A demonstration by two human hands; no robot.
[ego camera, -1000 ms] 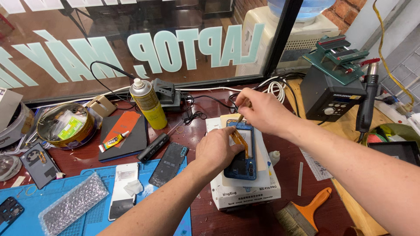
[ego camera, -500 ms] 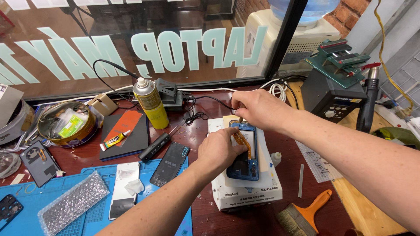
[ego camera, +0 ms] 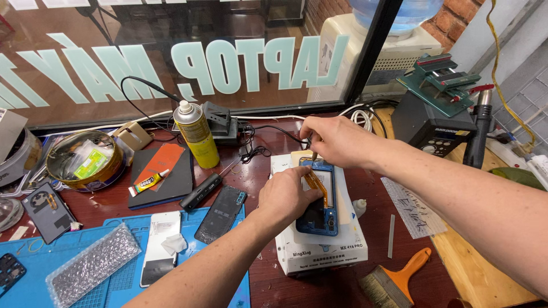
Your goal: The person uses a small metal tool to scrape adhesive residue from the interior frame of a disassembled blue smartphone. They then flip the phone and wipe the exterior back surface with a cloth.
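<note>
The left hand [ego camera: 288,197] lies flat on an opened phone [ego camera: 318,199], its fingers together and pressing down on the left part of the blue frame to keep it steady. The phone rests on a white box [ego camera: 319,251], which stands on the bench [ego camera: 274,285] just right of a blue mat [ego camera: 123,274]. The right hand [ego camera: 334,140] is at the top end of the phone, its fingers pinched on a thin tool [ego camera: 313,155] whose tip touches the upper edge of the frame; I think it is a small screwdriver or a pick, but it is too thin to tell. An orange flex cable [ego camera: 317,187] runs down the middle of the phone, very near the left fingers. The risk I see is that the tool slips off the edge and scratches the board or cuts this cable, because the tip is small and the force is sideways. Also the box is a raised and light support, so a strong push could shift it toward the brush [ego camera: 394,282]. A spray can [ego camera: 196,134] stands well apart on the left.
</note>
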